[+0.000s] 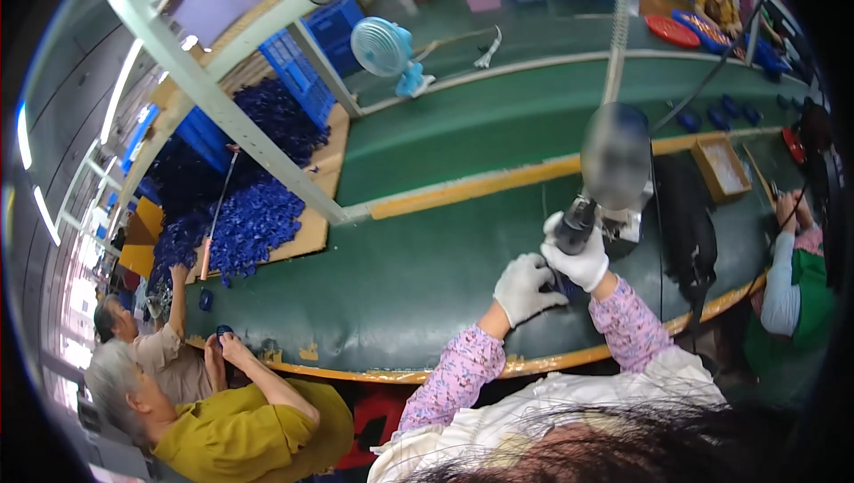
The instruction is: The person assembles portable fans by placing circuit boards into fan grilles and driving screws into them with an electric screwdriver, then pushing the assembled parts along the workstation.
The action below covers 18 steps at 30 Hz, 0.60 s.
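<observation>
My right hand (576,253), in a white glove, is closed around a black cylindrical tool (576,223) that looks like an electric screwdriver, pointing down at the bench. Close to its left, my gloved left hand (527,291) curls its fingers round a small dark blue part (562,285) on the green work surface. Both gloves cover most of that part, and the tool's tip is hidden. Just beyond my right hand, a blurred grey rounded body (616,156) hangs at the end of a coiled spring (617,29).
A heap of blue parts (253,225) lies on cardboard at the left, near two co-workers. A blue fan (382,49) stands across the bench. To my right are a black bundle (687,225), a small cardboard box (721,168) and another worker's hands (786,209).
</observation>
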{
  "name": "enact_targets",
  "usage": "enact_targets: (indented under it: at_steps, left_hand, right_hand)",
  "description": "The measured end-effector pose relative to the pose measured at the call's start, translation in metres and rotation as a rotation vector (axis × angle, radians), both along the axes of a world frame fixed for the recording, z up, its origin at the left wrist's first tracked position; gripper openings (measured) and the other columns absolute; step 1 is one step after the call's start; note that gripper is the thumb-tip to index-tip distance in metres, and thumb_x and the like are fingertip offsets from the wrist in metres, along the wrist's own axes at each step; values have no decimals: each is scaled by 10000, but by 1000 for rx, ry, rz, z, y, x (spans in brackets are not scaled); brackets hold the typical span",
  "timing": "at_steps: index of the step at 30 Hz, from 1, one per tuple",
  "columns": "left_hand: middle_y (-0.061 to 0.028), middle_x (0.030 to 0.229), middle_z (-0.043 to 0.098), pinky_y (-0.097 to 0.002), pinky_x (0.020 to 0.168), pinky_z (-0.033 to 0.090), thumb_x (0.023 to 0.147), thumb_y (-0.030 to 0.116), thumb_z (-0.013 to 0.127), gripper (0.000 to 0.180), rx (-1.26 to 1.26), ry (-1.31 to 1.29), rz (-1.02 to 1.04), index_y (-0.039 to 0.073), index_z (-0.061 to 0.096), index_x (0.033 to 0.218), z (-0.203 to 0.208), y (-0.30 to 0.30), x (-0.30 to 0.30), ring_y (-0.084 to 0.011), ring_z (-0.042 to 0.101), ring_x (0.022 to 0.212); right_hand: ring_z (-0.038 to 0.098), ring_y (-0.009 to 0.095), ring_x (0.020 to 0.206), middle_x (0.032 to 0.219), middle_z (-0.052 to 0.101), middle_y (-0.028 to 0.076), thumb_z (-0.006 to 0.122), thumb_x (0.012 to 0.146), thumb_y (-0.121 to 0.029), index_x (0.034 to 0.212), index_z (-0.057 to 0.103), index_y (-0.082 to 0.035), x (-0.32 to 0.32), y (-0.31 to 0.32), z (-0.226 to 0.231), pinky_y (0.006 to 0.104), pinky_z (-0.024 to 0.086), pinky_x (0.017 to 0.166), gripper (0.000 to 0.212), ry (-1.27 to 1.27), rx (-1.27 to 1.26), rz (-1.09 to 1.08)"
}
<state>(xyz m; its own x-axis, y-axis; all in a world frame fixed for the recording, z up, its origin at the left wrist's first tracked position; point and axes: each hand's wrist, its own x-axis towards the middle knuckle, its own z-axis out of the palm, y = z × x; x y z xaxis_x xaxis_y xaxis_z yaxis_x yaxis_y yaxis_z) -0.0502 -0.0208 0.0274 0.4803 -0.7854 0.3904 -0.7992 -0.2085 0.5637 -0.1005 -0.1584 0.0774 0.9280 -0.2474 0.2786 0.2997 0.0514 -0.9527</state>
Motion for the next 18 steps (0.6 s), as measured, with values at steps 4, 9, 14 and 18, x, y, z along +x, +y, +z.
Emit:
enact_targets:
  at_steps: [4, 9, 14, 18]
  left_hand:
    - [-116, 746, 570, -396, 680, 458, 588, 327, 810, 310, 95, -74, 103, 79, 669, 709, 4, 6, 8, -304, 561, 757]
    - [-116, 777, 640, -385, 687, 493, 739, 205, 706, 335, -133, -20, 471, 75, 643, 1041, -24, 8, 51, -276, 599, 669]
    - [-127, 1101, 591, -401, 868, 453, 737, 240, 698, 432, -45, -306, 521, 53, 593, 1113, -33, 2, 83, -310, 544, 1022]
    - [-116, 1122, 588, -399, 896, 445, 747, 237, 688, 316, 25, -242, 479, 85, 640, 1020, -35, 4, 75, -308, 535, 1057]
  right_hand:
    - [555, 122, 581, 717, 559, 27, 563, 761, 104, 1087, 479, 1, -9, -13, 8, 253, 459, 549, 352, -187, 255, -52]
    - [551, 136, 564, 703, 557, 52, 530, 787, 50, 1177, 446, 11, -12, -32, -6, 258, 466, 551, 401, -222, 304, -41]
    - [530, 118, 484, 637, 543, 27, 622, 838, -73, 934, 570, -20, 0, -24, -48, 240, 426, 430, 121, 143, 350, -67]
    - [492, 73, 447, 605, 545, -7, 674, 822, -123, 898, 586, -43, 2, -22, -54, 221, 391, 418, 142, 216, 227, -124]
